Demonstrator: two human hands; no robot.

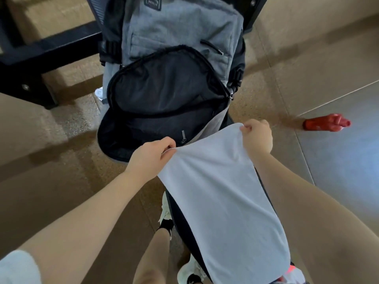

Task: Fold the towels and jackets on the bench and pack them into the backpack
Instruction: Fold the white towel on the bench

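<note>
A grey backpack (180, 23) stands in front of me with its main compartment unzipped; the dark lining (164, 93) shows inside. Just below its opening hangs a white towel (221, 197), stretched between my two hands. My left hand (151, 154) pinches the towel's top left corner. My right hand (258, 136) pinches the top right corner. The towel drapes down toward my legs and hides part of a dark cloth under it.
A black bench frame (30, 56) stands at the upper left on a tan speckled floor. A red object (326, 123) lies on the floor at the right. My white shoes (190, 271) show below the towel.
</note>
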